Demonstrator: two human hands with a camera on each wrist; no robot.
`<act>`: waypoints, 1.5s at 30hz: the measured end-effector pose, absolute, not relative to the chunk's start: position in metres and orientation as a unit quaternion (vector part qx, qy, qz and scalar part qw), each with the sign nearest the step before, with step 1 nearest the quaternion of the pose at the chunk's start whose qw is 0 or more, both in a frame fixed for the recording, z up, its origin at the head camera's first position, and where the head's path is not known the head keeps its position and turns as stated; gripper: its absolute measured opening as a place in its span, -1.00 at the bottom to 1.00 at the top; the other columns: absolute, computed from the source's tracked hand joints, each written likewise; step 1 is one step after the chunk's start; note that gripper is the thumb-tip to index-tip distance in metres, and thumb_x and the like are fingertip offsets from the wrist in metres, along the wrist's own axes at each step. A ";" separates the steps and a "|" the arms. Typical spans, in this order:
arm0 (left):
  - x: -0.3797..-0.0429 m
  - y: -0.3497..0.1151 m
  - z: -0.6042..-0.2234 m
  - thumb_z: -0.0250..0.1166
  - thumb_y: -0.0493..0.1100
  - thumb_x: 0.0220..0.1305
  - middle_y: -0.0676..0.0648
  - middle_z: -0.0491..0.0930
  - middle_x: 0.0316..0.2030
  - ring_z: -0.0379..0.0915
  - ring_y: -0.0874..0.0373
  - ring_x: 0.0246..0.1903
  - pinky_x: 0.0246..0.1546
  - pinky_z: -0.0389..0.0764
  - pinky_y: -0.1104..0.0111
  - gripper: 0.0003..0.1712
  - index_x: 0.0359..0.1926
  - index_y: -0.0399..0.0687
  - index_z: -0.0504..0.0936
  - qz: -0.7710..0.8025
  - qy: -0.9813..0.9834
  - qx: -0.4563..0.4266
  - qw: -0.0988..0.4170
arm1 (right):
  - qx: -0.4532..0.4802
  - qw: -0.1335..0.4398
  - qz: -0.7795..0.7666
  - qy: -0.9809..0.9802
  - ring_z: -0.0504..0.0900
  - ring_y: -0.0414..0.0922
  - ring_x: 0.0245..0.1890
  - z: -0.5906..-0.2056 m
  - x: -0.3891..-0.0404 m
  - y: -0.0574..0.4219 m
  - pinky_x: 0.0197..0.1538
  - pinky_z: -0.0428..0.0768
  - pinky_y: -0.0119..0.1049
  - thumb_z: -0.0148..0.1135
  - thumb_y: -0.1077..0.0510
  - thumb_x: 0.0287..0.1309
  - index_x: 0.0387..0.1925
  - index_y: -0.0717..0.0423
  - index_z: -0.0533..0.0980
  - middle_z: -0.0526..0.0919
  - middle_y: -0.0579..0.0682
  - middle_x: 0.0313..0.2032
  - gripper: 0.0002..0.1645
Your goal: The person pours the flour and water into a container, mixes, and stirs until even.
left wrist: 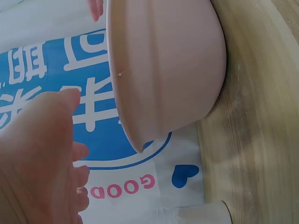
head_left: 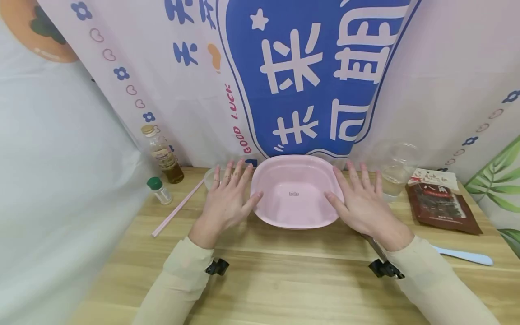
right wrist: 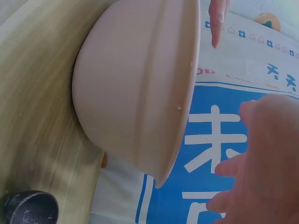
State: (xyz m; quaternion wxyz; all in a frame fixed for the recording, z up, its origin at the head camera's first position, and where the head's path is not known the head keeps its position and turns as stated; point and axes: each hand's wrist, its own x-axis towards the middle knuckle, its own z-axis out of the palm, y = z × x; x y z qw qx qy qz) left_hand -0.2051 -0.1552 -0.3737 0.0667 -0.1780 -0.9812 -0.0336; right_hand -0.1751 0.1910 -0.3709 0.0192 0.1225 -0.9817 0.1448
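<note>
A pink plastic basin [head_left: 294,207] with small "bdo" lettering inside stands on the wooden table near the back cloth. Over its left side, my left hand [head_left: 227,198] is held palm down with the fingers spread. My right hand [head_left: 363,205] mirrors it at the right side, fingers also spread. Both wrist views show the basin's outer wall [left wrist: 173,65], with the palms raised above rim level and apart from it. Neither hand holds anything. A clear bowl [head_left: 209,178] is partly hidden behind the left fingers.
At the left are an oil bottle [head_left: 166,160], a green-capped jar [head_left: 160,190] and pink chopsticks [head_left: 177,208]. To the right stand a clear container [head_left: 396,174] and a brown spice packet [head_left: 443,205]. A light blue handle [head_left: 467,256] shows past the right sleeve.
</note>
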 end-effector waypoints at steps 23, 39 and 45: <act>-0.212 -0.180 -0.366 0.07 0.24 0.60 -0.34 0.41 0.53 0.39 -0.40 0.48 0.49 0.41 -0.26 -0.12 0.67 -0.19 0.18 -0.193 -0.949 -0.185 0.166 | 0.172 0.132 0.286 -0.933 0.14 0.46 0.63 -0.369 -0.184 0.203 0.58 0.14 0.51 0.00 -0.11 0.66 0.64 0.18 0.24 0.15 0.35 0.66 -0.25; -0.218 -0.195 -0.369 0.12 0.17 0.60 -0.24 0.76 0.20 0.64 -0.31 0.28 0.36 0.55 -0.21 -0.30 0.53 -0.15 0.39 -0.296 -0.929 -0.145 0.170 | 0.102 0.158 0.442 -0.877 0.59 0.33 0.36 -0.380 -0.191 0.216 0.43 0.48 0.36 0.03 -0.02 0.68 0.35 0.24 0.57 0.64 0.32 0.34 -0.48; -0.222 -0.205 -0.372 0.15 0.15 0.59 -0.20 0.81 -0.01 0.74 -0.20 0.03 0.15 0.66 -0.09 -0.33 0.47 -0.18 0.45 -0.294 -0.931 -0.121 0.179 | 0.088 0.150 0.451 -0.875 0.68 0.11 0.19 -0.393 -0.196 0.222 0.30 0.63 -0.26 0.06 0.02 0.67 0.30 0.29 0.60 0.69 0.32 0.26 -0.51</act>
